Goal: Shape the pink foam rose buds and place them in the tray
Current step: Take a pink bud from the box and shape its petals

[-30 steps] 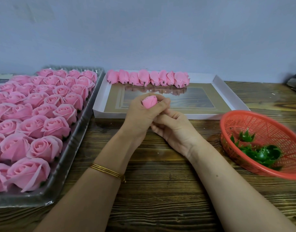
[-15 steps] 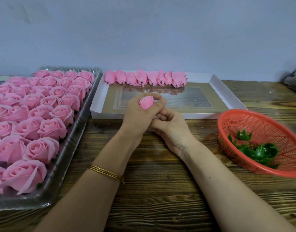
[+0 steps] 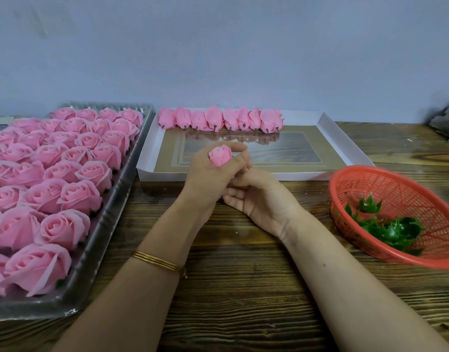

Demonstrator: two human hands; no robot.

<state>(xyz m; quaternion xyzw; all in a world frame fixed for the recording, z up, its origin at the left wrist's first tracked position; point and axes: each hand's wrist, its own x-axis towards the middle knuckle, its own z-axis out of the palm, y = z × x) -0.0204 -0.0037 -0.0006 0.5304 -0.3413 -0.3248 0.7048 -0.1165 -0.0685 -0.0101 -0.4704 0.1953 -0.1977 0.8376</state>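
My left hand (image 3: 208, 179) is wrapped around a pink foam rose bud (image 3: 219, 155), whose tip shows between thumb and forefinger, just in front of the white tray (image 3: 345, 141). Beneath and to the right of it, my right hand (image 3: 259, 199) has its fingers curled under the left hand at the bud's base; what they grip is hidden. A row of several shaped pink buds (image 3: 219, 118) lies along the tray's far edge, stems pointing toward me.
At the left, a clear plastic tray (image 3: 109, 224) is packed with several open pink foam roses (image 3: 66, 179). A red plastic basket (image 3: 401, 194) at the right holds green plastic calyxes (image 3: 388, 229). Everything sits on a wooden table (image 3: 243, 288) against a grey wall.
Both hands stay together around the bud; more of the bud now shows above the left hand's fingers. The camera view has shifted slightly.
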